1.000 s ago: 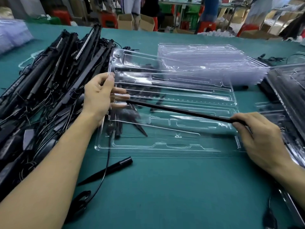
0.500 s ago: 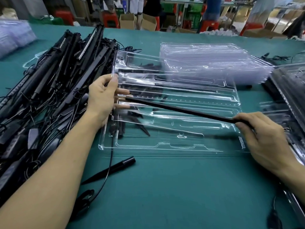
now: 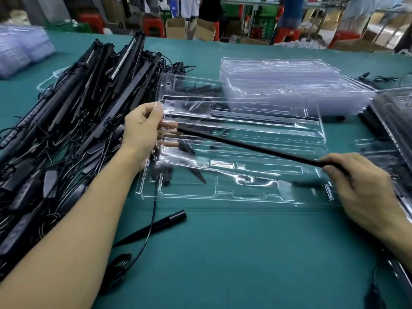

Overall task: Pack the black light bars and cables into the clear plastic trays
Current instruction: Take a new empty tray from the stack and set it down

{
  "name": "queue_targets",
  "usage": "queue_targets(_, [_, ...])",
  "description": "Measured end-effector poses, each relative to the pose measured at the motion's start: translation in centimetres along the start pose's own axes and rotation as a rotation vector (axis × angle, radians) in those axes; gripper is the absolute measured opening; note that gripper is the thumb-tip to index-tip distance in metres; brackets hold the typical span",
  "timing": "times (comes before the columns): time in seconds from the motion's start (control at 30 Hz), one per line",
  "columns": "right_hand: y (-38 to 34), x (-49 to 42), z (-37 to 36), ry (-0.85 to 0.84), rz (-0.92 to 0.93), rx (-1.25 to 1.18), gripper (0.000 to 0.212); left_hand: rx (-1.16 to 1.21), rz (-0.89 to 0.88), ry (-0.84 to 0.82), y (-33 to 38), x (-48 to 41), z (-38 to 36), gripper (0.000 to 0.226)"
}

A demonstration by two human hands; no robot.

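Slim black light bar (image 3: 245,145), pinched in the right hand (image 3: 365,192), hovered over the clear plastic tray (image 3: 200,198) the left hand (image 3: 142,132) gripped; the black heap of bars and cables (image 3: 66,130) along the tabletop's left edge lay unpacked.

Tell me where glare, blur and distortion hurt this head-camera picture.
Head view: white glare streaks the clear tray and muddles its compartment edges. The left hand has its fingers smeared behind the plastic. The light bar reads sharp against it. The tray stack and the workshop behind are soft. The wide-angle lens stretches the left forearm at the bottom corner.
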State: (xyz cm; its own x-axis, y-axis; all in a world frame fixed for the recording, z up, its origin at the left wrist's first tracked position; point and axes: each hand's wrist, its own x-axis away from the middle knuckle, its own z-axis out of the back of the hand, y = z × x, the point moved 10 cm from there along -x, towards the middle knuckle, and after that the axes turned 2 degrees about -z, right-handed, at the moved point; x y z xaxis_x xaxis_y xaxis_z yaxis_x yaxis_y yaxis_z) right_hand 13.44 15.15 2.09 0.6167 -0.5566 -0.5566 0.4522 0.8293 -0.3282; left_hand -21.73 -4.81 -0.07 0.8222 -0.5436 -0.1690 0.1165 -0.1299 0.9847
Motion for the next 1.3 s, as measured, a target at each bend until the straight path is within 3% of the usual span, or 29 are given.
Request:
queue_targets(0.13, [0.5,-0.1,0.8,0.059,-0.034,-0.002,0.017,0.101,-0.054,-0.038,0.7,-0.1,-0.4,0.017])
queue_targets(0.27, [-0.4,0.0,0.4,0.016,0.025,-0.023,0.020,0.136,-0.071,-0.055,1.1,0.0,-0.6,0.018])
queue_targets(0.7, [-1.1,-1.4,1.6,0.101,0.090,0.012,0.015,0.096,-0.053,-0.072,0.5,0.0,-1.0,0.014])
queue_targets(1.0, [-1.2,-2.2,0.6,0.047,0.119,-0.005,0.017,0.061,-0.026,-0.073,0.0,-0.1,-0.9,0.017])
queue_targets(1.07, [-1.3,-2.6,0.0,0.011,0.127,-0.018,0.018,0.100,0.006,-0.096,-0.1,0.0,-1.2,0.027])
queue_targets(1.2, [-0.9,-2.8,-1.3,-0.072,0.106,0.008,0.019,0.031,0.088,-0.196,-1.0,0.1,-1.9,0.069])
queue_targets(1.3, [-0.4,-2.4,-1.8,-0.114,0.091,0.090,0.017,0.045,0.146,-0.299,-1.6,0.5,-2.7,0.080])
